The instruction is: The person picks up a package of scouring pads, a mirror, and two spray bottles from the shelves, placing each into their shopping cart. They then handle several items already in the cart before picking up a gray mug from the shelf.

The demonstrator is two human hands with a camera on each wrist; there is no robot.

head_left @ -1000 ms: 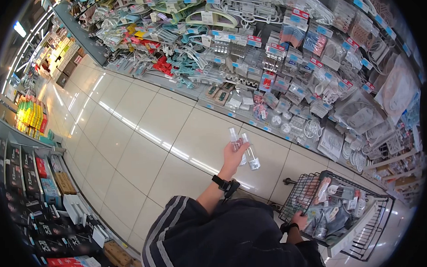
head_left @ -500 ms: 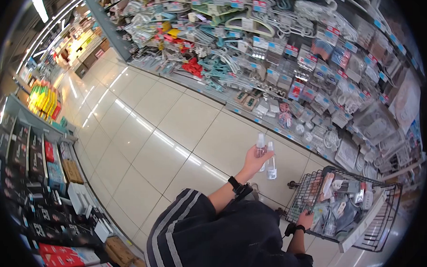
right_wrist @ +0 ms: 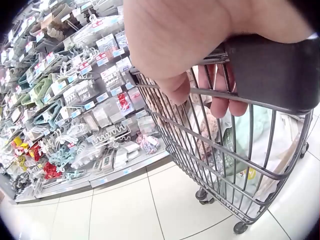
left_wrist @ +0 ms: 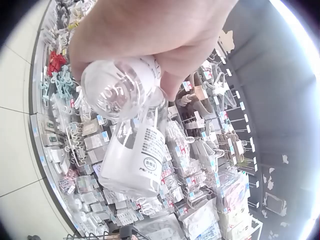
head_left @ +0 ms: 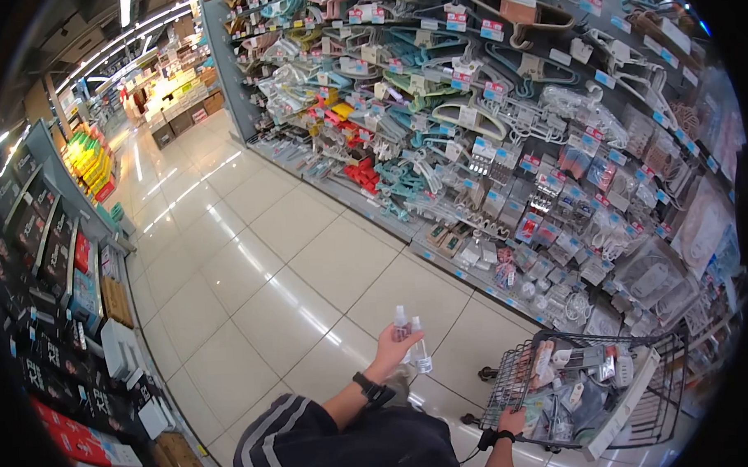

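In the head view the left hand (head_left: 392, 350) holds two clear bottles upright; one bottle (head_left: 422, 358) has a white label, and the other is partly behind the fingers. The left wrist view shows a labelled bottle (left_wrist: 132, 160) close up under the left hand (left_wrist: 145, 35), its cap end hidden by the other bottle (left_wrist: 112, 90). Down at the cart (head_left: 511, 377), the right hand (head_left: 511, 421) grips the rim at the near end. Seen from the right wrist, the fingers of the right hand (right_wrist: 200, 55) curl over the cart's wire edge (right_wrist: 220, 145).
Packaged goods (head_left: 562, 424) fill the cart basket. A long shelf of hangers and hooks (head_left: 469, 119) runs along the right. Dark boxes (head_left: 43, 303) line the left shelf. Tiled floor (head_left: 293, 261) stretches between them toward lit displays (head_left: 176, 96).
The view has tilted up, showing more of the aisle and upper shelf. The left hand, still holding both bottles, appears lower and further left in the view. The right hand stays on the cart.
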